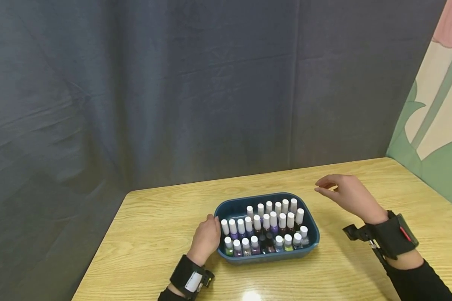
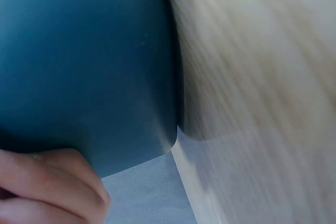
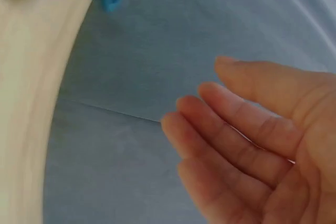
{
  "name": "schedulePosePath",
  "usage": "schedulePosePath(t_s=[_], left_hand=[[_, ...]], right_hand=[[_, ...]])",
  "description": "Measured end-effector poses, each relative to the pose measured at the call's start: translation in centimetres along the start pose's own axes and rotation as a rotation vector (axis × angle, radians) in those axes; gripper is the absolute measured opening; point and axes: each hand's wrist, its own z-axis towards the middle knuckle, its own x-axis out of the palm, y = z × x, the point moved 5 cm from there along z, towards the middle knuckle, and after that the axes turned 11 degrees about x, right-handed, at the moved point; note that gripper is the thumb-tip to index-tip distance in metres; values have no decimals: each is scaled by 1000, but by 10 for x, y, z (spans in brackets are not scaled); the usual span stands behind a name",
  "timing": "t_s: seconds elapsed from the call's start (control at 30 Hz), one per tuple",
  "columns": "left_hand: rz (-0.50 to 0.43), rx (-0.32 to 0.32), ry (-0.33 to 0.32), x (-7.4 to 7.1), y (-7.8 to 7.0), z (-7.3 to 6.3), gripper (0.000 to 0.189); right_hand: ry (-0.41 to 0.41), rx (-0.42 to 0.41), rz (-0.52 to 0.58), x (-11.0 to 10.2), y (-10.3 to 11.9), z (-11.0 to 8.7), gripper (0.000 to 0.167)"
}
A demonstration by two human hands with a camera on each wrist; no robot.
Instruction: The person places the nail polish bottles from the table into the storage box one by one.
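Observation:
A dark blue plastic basin (image 1: pixel 267 259) stands on the table, holding several rows of small nail polish bottles (image 1: pixel 273 228), most with white caps and a couple with dark ones. My left hand (image 1: pixel 206 235) grips the basin's left rim. In the left wrist view, curled fingers (image 2: pixel 58 182) lie against the basin's wall (image 2: pixel 89 77), and their tips are hidden. Off to the right of the basin, my right hand (image 1: pixel 350 194) is raised over the table with nothing in it. Its fingers are loosely bent and the thumb stands apart, as the right wrist view shows.
The pale wooden table (image 1: pixel 147 234) ends at the back against a dark grey curtain (image 1: pixel 218 104). At the right is a wall covering with flower and leaf patterns (image 1: pixel 437 125). Inside the basin, its back left corner holds no bottles.

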Motion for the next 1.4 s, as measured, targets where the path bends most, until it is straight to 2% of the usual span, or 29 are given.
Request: schedulePosePath(t_s=[0.13,0.27,0.4,0.5,0.57,0.63,0.77,0.87,0.97,1.13,1.4], left_hand=[[-10,1,8,0,-1,1,24],[-28,5,19,1,-3,2,24],[-39,13,43,-1,-4,3,26],[-45,4,89,-3,-2,3,30],[-49,-5,120,-5,0,3,32],[-55,-13,125,-9,3,3,33],[-33,-35,51,-24,11,5,33],[21,-33,-16,-34,18,6,42],[92,-24,-23,-37,23,6,53],[203,-4,40,-31,29,7,57],[217,11,86,-26,28,6,56]], right_hand=[[-7,15,-9,6,-7,0,17],[21,24,-33,13,-11,0,19],[104,23,-122,22,-14,-2,31],[169,28,-198,28,-18,-5,42],[180,30,-237,31,-20,-7,45],[158,23,-264,31,-21,-8,46],[99,23,-319,29,-22,-10,50],[83,54,-348,27,-24,-12,58],[87,90,-343,27,-25,-12,64],[115,118,-303,30,-25,-12,70],[188,138,-253,35,-27,-12,72]])
